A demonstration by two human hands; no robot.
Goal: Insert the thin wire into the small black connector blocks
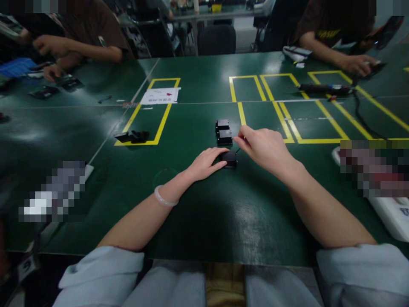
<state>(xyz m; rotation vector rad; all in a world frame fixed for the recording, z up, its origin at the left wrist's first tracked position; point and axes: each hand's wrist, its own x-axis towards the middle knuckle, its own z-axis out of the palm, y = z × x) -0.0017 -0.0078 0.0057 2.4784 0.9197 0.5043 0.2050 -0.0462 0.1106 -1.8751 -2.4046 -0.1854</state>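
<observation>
On the green table (198, 221), my left hand (207, 163) grips the left side of a small black block (230, 159) between thumb and fingers. My right hand (260, 145) is closed in a pinch on a thin dark tool (237, 150), whose tip is at the block's upper right edge. Most of the tool is hidden in the fingers. Just beyond the held block, two similar black blocks, a far one (223, 124) and a nearer one (225, 136), stand one behind the other.
Yellow tape outlines mark the table. A black part (132, 136) and a paper sheet (160, 96) lie left; a dark cylindrical tool with a cable (326, 89) lies right. Blurred-out devices flank my arms. Two people's hands (53, 47) (359, 65) work across the table.
</observation>
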